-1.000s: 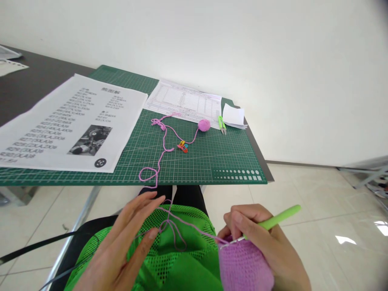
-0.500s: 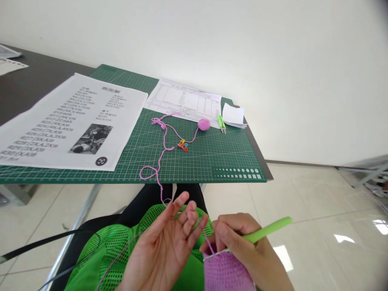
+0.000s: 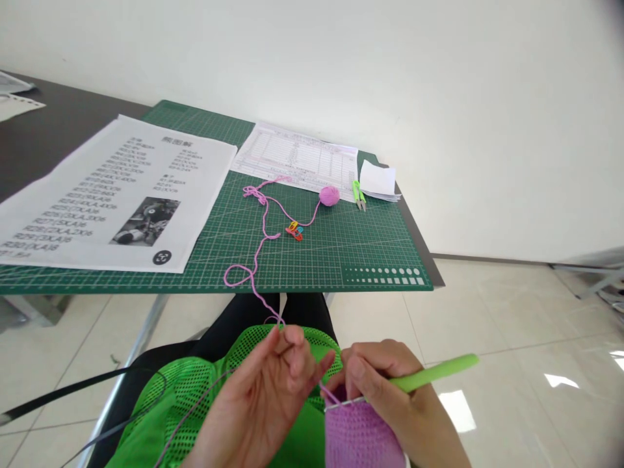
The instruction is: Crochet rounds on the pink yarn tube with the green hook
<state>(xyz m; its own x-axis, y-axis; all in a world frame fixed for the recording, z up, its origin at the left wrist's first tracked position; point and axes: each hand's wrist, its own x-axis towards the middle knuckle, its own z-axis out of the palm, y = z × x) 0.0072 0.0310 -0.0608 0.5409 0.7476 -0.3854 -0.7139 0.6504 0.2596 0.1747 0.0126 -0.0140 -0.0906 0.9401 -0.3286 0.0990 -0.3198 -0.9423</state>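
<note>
My right hand [image 3: 385, 377] is closed round the green handle of a crochet hook [image 3: 436, 372] and the top of a pink crocheted piece [image 3: 363, 435]. The hook's metal shaft lies across the piece's upper edge. To the left, my left hand [image 3: 273, 390] is turned palm up, thumb and curled index finger closed at the pink yarn [image 3: 266, 302]. The little finger stays stretched toward the piece, and a strand runs from it to the hook. Yarn trails from my left fingertips up onto the green cutting mat [image 3: 312, 266].
On the mat lie a small pink yarn ball [image 3: 329, 195], coloured stitch markers [image 3: 295, 231], green thread snips [image 3: 359, 195], white paper slips [image 3: 378, 179] and a printed form [image 3: 297, 156]. A large pattern sheet [image 3: 97, 195] covers the left side. A dark cable [image 3: 63, 390] crosses at lower left.
My left fingers have curled in from a spread pose and closed on the yarn, drawing the strand below the table edge straighter. My right hand keeps its hold on the hook and piece.
</note>
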